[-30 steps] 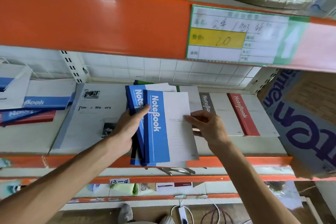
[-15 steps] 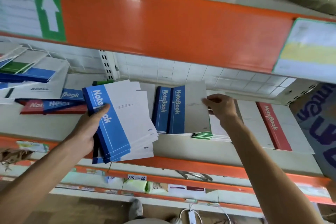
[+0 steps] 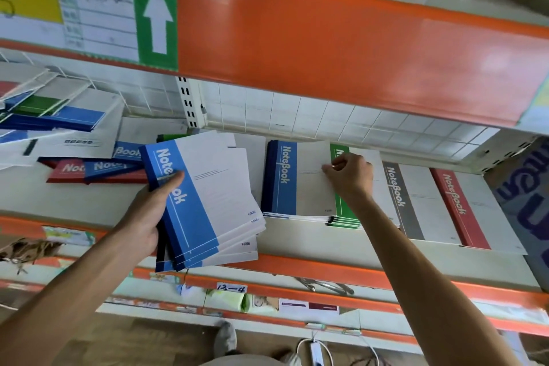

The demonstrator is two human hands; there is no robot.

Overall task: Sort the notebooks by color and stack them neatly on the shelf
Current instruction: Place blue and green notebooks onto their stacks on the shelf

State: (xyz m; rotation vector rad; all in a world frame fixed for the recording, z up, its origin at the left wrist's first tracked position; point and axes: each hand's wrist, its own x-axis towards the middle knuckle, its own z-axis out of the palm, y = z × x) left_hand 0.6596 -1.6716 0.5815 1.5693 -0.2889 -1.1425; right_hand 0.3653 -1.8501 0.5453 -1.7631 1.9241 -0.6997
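Head view. Left hand [image 3: 145, 217] curled round a fanned bundle of blue notebooks [image 3: 208, 202], thumb pressed across the blue spine strip on top, fingers hidden underneath; bundle tilted, its lower end hanging out past the orange shelf edge [image 3: 312, 269].

Just right of that bundle, flat on the shelf: a dark-blue notebook [image 3: 294, 180], topmost on a low pile. Right hand [image 3: 349, 177] at its right edge, fingertips bunched and pinching there, though hard to tell whether on the cover itself or on a sheet just under it. Under that hand, a green notebook [image 3: 341, 205] showing beneath, more green edges at the pile's front.

Further right of the right hand, side by side: a grey-spined notebook [image 3: 399, 202], then a red-spined notebook [image 3: 459, 208].

Left of the left hand, lying loose on the shelf: a heap of red and blue notebooks [image 3: 98, 168], and above it, tipped in a white wire rack [image 3: 113, 92], several more in blue, green and white.

Overhead, an orange beam [image 3: 326, 47] with a label card with a green arrow [image 3: 89, 6].
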